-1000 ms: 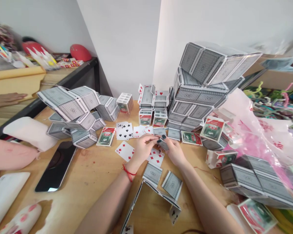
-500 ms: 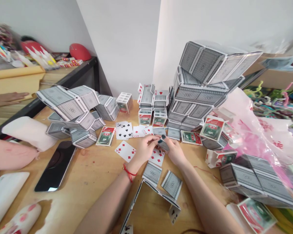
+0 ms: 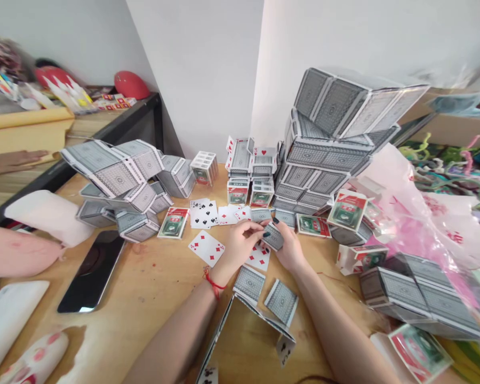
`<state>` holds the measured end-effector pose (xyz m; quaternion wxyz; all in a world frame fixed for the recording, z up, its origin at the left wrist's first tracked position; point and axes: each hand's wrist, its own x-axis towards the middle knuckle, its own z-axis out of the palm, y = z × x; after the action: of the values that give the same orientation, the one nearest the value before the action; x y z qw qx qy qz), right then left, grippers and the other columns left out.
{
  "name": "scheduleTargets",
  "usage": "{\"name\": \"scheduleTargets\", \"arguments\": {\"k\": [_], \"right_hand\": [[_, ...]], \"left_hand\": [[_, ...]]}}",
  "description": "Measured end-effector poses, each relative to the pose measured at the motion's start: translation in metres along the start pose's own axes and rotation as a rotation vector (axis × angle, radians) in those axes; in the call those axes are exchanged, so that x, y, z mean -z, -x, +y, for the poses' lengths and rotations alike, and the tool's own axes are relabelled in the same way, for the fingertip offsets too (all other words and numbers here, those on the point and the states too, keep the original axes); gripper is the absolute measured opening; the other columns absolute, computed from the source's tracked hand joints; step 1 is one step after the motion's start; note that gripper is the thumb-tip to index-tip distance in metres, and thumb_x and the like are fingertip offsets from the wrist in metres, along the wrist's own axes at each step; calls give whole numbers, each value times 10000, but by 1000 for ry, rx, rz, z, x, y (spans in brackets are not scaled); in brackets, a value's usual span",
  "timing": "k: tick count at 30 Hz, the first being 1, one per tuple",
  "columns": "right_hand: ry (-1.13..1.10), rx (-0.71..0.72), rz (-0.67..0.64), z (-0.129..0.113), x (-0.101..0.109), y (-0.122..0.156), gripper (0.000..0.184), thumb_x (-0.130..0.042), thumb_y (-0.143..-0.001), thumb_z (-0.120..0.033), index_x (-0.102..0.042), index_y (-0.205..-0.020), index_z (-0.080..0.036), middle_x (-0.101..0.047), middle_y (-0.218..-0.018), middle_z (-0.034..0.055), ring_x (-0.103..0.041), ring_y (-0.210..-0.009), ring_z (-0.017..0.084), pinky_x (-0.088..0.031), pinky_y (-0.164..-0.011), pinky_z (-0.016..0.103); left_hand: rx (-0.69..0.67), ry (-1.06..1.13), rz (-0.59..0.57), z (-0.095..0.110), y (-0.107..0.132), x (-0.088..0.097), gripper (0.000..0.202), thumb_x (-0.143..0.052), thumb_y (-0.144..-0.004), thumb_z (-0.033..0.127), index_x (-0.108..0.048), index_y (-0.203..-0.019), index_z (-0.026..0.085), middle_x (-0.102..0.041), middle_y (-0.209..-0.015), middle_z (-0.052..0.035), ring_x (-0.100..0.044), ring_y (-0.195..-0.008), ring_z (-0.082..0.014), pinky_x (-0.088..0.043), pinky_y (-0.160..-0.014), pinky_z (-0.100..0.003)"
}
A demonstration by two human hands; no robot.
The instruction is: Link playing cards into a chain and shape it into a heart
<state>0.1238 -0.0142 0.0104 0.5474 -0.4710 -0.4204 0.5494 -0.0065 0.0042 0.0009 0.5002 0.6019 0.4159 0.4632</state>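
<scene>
A grey-backed playing card (image 3: 273, 238) is pinched between my two hands above the middle of the table. My left hand (image 3: 246, 241), with a red string bracelet (image 3: 214, 281) at its wrist, grips the card's left edge. On the other side, my right hand (image 3: 288, 246) clasps its right edge and top corner. Under them lies a face-up diamond card (image 3: 259, 258), partly covered. The four of diamonds (image 3: 206, 248) rests to the left. Closer to me are two folded grey-backed cards (image 3: 249, 284) and a standing structure of joined cards (image 3: 260, 313).
A tall stack of card-built blocks (image 3: 332, 104) rises at the right, with another card structure (image 3: 138, 196) at the left. A black phone (image 3: 91, 272) lies left. Card boxes (image 3: 173, 223) are scattered around. Another person's hand (image 3: 18, 160) rests on yellow paper at the far left.
The card between my hands has turned so more of its grey back shows. My right hand has shifted slightly right and its thumb has moved up to the card's edge.
</scene>
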Motion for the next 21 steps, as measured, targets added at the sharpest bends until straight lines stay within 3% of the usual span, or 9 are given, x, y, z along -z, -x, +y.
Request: {"name": "scheduleTargets", "arguments": {"k": [3, 6, 9, 16, 21], "right_hand": [[-175, -103, -6, 2, -2, -1, 278, -508, -769, -450, -588, -776, -184, -635, -646, 7, -549, -445, 122, -423, -387, 224], [-173, -116, 3, 4, -2, -2, 332, -514, -759, -508, -574, -767, -182, -612, -588, 3, -537, -414, 127, -406, -358, 228], [-127, -95, 26, 7, -2, -2, 363, -520, -745, -554, -553, -753, -192, -586, -547, -5, -523, -390, 130, -387, -328, 230], [14, -47, 78, 7, -3, 1, 294, -567, -750, -474, -503, -677, -196, -500, -497, -46, -438, -334, 104, -373, -335, 241], [262, 125, 197, 8, -3, 1, 351, -491, -799, -465, -425, -589, -191, -399, -511, -46, -393, -463, 98, -341, -443, 228]], "left_hand": [[103, 89, -44, 0, 1, -2, 92, -579, -766, 241, -553, -731, 160, -585, -669, -1, -582, -570, -123, -486, -552, -254], [105, 84, -29, 2, 0, -2, 137, -595, -757, 278, -520, -734, 166, -563, -646, 13, -570, -554, -116, -475, -551, -246], [80, 68, -26, 4, 0, -2, 180, -588, -764, 326, -497, -742, 172, -538, -652, 19, -554, -560, -109, -461, -548, -235], [109, 105, -73, 7, 4, -5, 245, -490, -825, 421, -455, -889, 187, -525, -671, 24, -523, -520, -100, -433, -508, -226], [35, -170, -167, 5, 6, -2, 284, -382, -879, 395, -491, -736, 175, -512, -619, 8, -481, -546, -114, -372, -515, -229]]}}
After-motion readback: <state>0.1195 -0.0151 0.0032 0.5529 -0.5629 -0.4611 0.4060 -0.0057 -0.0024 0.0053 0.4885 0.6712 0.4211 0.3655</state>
